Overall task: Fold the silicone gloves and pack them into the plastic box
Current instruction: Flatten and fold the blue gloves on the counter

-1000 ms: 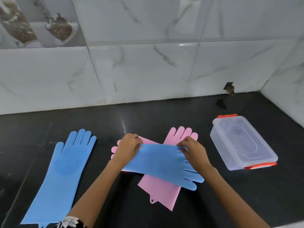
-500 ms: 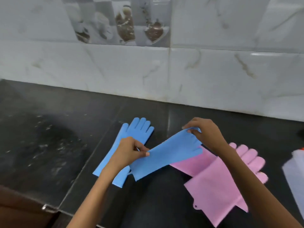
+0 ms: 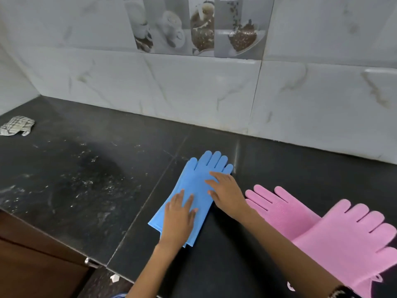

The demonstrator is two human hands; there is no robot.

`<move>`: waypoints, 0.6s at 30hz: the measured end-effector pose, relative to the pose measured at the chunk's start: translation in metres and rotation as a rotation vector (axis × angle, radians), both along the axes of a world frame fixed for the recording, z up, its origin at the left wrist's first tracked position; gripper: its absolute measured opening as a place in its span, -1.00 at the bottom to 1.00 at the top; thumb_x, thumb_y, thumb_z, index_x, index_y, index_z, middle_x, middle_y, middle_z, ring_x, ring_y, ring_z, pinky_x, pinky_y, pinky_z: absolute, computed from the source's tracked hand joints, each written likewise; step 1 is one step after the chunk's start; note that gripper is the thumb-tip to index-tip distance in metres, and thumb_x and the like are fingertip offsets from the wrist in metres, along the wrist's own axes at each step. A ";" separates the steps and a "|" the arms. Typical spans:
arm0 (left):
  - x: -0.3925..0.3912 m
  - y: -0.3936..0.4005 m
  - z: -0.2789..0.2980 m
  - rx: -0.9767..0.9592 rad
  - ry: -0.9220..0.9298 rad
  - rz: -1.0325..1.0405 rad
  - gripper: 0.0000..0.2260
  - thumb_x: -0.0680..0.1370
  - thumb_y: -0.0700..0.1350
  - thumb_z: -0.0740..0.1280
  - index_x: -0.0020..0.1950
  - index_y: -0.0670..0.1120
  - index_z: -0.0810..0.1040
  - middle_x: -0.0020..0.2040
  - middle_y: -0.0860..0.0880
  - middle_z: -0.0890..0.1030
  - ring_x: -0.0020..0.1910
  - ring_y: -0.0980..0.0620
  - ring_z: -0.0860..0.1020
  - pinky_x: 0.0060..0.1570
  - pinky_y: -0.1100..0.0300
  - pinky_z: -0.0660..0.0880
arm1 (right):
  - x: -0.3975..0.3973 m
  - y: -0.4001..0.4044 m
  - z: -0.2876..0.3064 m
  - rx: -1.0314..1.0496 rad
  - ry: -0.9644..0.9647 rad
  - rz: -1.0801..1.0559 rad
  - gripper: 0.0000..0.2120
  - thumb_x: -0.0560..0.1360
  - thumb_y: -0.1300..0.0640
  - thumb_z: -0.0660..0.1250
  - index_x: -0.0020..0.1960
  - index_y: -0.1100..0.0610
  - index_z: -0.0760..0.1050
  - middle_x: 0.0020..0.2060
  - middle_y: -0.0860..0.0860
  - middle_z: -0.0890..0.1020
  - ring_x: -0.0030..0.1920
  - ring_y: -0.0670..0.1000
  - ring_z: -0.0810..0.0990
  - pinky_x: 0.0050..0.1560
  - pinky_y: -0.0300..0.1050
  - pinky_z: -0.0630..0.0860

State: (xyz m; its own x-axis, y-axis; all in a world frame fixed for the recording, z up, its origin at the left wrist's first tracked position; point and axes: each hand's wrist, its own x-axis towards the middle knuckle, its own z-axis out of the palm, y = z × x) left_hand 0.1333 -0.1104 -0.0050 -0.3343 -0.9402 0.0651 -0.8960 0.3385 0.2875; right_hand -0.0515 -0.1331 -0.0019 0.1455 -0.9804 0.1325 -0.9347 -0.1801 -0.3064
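Two blue silicone gloves (image 3: 198, 175) lie stacked one on the other on the black counter (image 3: 86, 179), fingers pointing to the wall. My left hand (image 3: 179, 216) presses flat on the cuff end of the stack. My right hand (image 3: 225, 191) lies flat on the palm part, fingers straight. Two pink gloves lie crossed at the right: one (image 3: 279, 208) further back, the other (image 3: 352, 239) on top and nearer. The plastic box is out of view.
A crumpled checked cloth (image 3: 17, 125) lies at the far left of the counter. A marble-tiled wall (image 3: 193, 87) runs along the back. The counter's front edge and a brown cabinet (image 3: 32, 265) are at the lower left.
The blue glove that both hands held up by its ends now lies on top of the other blue glove. Both hands have let go and press flat. The view has swung left.
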 end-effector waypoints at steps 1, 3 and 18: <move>-0.009 -0.002 -0.008 0.039 -0.051 -0.069 -0.52 0.62 0.09 0.14 0.52 0.00 0.19 0.55 -0.16 0.10 0.51 -0.17 0.14 0.43 -0.07 0.16 | -0.007 0.010 -0.010 0.016 -0.004 -0.069 -0.64 0.58 0.06 0.18 0.37 0.05 0.38 0.45 0.05 0.31 0.44 0.05 0.25 0.47 0.03 0.06; -0.024 -0.010 -0.020 0.096 -0.149 -0.167 -0.45 0.61 0.21 -0.01 0.54 0.12 -0.10 0.57 -0.05 -0.19 0.55 -0.08 -0.16 0.48 -0.07 -0.10 | -0.016 0.023 -0.023 0.053 -0.007 -0.191 -0.61 0.59 0.03 0.16 0.41 0.03 0.32 0.46 0.03 0.28 0.45 0.03 0.24 0.47 0.05 0.04; -0.049 -0.038 -0.038 0.070 -0.044 -0.036 -0.52 0.66 0.06 -0.10 0.54 0.10 -0.21 0.57 -0.04 -0.19 0.55 -0.02 -0.17 0.48 -0.05 -0.19 | 0.002 -0.008 -0.021 0.139 0.029 -0.142 -0.51 0.60 0.15 0.10 0.50 0.09 0.09 0.51 0.07 0.16 0.50 0.01 0.13 0.48 0.18 -0.07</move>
State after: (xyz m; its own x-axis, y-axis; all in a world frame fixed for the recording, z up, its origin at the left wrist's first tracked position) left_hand 0.0838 -0.1481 -0.0432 -0.3691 -0.9292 -0.0159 -0.8958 0.3512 0.2723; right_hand -0.0491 -0.1415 -0.0224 0.0062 -0.9999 -0.0081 -0.9566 -0.0035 -0.2913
